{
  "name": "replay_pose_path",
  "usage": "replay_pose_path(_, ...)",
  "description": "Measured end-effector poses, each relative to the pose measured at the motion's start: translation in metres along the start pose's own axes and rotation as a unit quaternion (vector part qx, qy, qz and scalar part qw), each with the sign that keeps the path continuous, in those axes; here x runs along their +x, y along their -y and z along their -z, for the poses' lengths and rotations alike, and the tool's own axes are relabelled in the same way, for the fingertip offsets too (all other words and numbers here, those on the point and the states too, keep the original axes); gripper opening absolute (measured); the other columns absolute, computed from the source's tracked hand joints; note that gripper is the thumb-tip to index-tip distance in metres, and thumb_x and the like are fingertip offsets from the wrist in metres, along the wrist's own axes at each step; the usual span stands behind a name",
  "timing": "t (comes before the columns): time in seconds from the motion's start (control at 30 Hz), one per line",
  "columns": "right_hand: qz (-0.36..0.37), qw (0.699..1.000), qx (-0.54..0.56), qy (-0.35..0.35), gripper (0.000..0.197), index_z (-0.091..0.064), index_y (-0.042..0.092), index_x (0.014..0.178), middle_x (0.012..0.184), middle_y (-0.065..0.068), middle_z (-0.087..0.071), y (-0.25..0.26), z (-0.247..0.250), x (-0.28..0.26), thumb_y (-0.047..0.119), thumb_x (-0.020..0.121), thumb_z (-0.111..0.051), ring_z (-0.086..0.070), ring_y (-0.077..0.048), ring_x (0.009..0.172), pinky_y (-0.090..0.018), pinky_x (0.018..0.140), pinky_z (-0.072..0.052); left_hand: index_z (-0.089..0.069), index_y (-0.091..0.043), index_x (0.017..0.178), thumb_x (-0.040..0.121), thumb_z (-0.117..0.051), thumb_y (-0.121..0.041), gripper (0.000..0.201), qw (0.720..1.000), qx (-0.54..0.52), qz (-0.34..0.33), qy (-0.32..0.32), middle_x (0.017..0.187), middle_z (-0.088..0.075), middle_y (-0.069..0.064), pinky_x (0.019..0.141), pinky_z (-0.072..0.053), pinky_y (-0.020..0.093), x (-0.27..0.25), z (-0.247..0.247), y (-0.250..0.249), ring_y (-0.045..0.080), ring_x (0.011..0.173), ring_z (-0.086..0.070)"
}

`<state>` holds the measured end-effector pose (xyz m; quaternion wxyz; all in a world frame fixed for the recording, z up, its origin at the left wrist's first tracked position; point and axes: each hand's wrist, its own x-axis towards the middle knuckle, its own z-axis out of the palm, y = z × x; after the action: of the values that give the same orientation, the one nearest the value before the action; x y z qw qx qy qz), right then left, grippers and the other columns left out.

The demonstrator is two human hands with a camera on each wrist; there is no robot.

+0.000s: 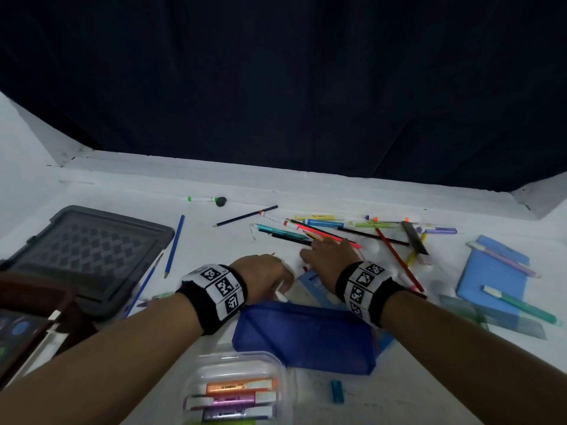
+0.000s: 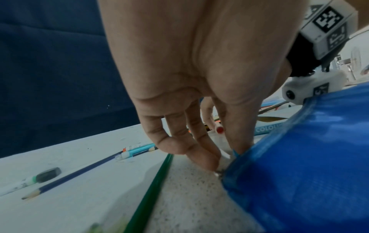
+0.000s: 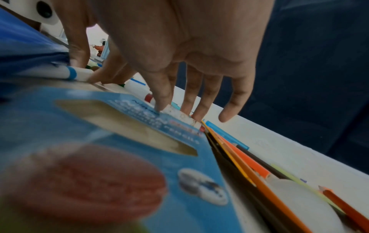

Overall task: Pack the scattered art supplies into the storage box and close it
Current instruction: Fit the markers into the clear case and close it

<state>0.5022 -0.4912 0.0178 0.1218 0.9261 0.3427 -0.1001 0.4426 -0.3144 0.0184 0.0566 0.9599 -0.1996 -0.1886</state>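
My left hand: it sits at the far left corner of the blue pouch, fingers curled downward with the tips gathered at that corner. The left wrist view shows something small and metallic under the fingertips; I cannot tell whether I actually pinch it.
My right hand: just right of my left, palm down over the pencil box. Fingers straight and slightly spread; the thumb and two fingertips touch a white marker at the box's far edge, the little finger is lifted clear.
Pencil box: light blue card, lying flat between my hands and partly under the pouch's far edge.
Blue pouch: flat on the table, just near side of both hands.
Storage box: grey, on the far left of the table, well apart from my hands; its patterned lid side faces up.
Loose pencils and pens: scattered in a pile on the far side of my right hand, reaching off to the right.
Blue notebook: at the right, with a pink pen and a green pen lying on it.
Highlighter case: clear plastic, at the near edge, holding orange, pink and purple highlighters.
Green-capped marker: alone at the far side of the table.
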Motion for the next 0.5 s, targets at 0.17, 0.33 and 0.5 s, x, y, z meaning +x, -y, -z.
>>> replay_pose_path(0.17,-0.009,0.989,0.049,-0.140,0.043,-0.043,0.022,0.123,0.121,-0.003,-0.051,-0.012,0.005,-0.020,0.004,0.086,-0.056,-0.049,-0.027,0.114,-0.040,0.086,-0.039,-0.062,-0.026,0.089,0.085,-0.073,-0.015,0.016,0.994,-0.071,0.018,-0.077,0.090,-0.063,-0.006,0.066,-0.040,0.020,-0.015,0.015,0.008,0.014,0.081,-0.057)
replay_pose_path(0.33,-0.022,0.953,0.089,-0.289,0.026,-0.053,0.018,0.102,0.090,-0.003,-0.058,-0.025,0.020,-0.067,0.011,0.083,-0.068,-0.058,-0.027,0.080,-0.037,0.063,-0.047,-0.059,-0.033,0.084,0.086,-0.076,-0.023,0.021,0.960,-0.189,0.013,-0.205,0.084,-0.064,-0.014,0.067,-0.045,0.023,-0.053,0.051,0.000,0.006,0.079,-0.064)
replay_pose_path(0.5,-0.032,0.916,0.165,-0.364,0.010,-0.058,0.016,0.104,0.095,-0.003,-0.061,-0.029,0.030,-0.128,0.021,0.096,-0.053,-0.055,-0.026,0.087,-0.041,0.077,-0.046,-0.066,-0.028,0.093,0.090,-0.072,-0.020,0.011,0.895,-0.272,-0.014,-0.354,0.093,-0.070,-0.011,0.077,-0.052,0.023,-0.094,0.072,-0.041,0.012,0.094,-0.067)
